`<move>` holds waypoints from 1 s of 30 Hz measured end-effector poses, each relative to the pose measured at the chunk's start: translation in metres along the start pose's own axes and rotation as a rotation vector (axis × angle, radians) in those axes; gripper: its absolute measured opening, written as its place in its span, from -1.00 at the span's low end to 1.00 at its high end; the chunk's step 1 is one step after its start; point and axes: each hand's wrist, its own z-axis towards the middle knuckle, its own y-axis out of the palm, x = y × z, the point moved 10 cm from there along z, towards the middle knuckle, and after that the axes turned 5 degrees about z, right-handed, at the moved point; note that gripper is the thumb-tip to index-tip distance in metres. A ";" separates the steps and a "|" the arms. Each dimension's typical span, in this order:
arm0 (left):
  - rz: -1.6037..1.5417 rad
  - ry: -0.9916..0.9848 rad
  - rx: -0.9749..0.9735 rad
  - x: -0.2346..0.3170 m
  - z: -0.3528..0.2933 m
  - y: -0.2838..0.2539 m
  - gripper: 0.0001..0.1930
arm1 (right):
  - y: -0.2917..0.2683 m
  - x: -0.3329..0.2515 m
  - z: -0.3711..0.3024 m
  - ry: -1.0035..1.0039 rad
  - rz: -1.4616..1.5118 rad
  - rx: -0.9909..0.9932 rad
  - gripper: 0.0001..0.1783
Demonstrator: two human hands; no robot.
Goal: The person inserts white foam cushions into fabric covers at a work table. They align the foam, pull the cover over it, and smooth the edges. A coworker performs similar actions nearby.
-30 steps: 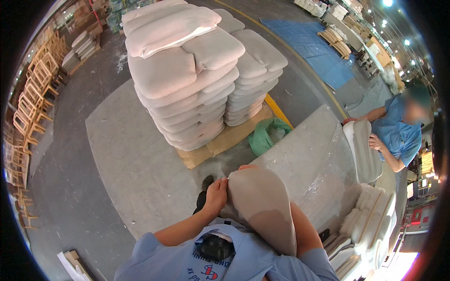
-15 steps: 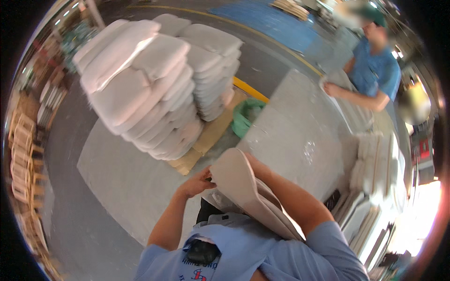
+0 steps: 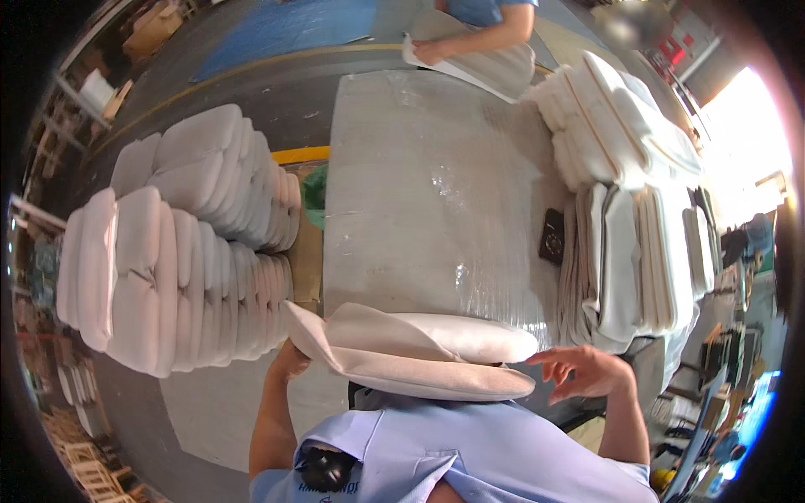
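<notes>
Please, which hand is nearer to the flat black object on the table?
Right: the right hand is on the near side of the black object, not touching it. The left hand is farther, at the left end of the pale padded piece.

light: fairly bright overall, strongest at right, where white glare [image 3: 750, 117] washes out detail | reflections: small hard glints on the glossy table [image 3: 394, 235] | shade: left margin dimmer | focus: centre mostly crisp, blurred patch upper right | lens: fisheye bowing, black corners, bluish fringe at right rim
</notes>
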 end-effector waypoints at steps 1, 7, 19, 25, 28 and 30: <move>0.015 0.004 -0.009 0.003 0.002 0.000 -0.19 | 0.016 0.003 -0.002 0.019 0.040 0.032 -0.18; 0.283 0.033 -0.049 0.001 0.025 -0.011 -0.36 | 0.049 -0.019 0.010 -0.365 -0.120 0.473 -0.63; -0.069 -0.021 -0.214 -0.004 0.043 0.010 -0.54 | 0.057 -0.113 -0.035 -0.610 -0.486 0.930 -0.61; -0.063 -0.012 -0.238 -0.008 0.044 0.010 -0.56 | 0.073 -0.146 -0.058 -0.684 -0.416 1.026 -0.56; -0.056 -0.016 -0.259 -0.003 0.045 0.015 -0.58 | 0.052 -0.085 -0.035 -0.399 -0.316 1.187 -0.52; -0.043 -0.031 -0.264 -0.005 0.041 0.012 -0.59 | 0.062 -0.094 -0.047 -0.466 -0.298 1.219 -0.52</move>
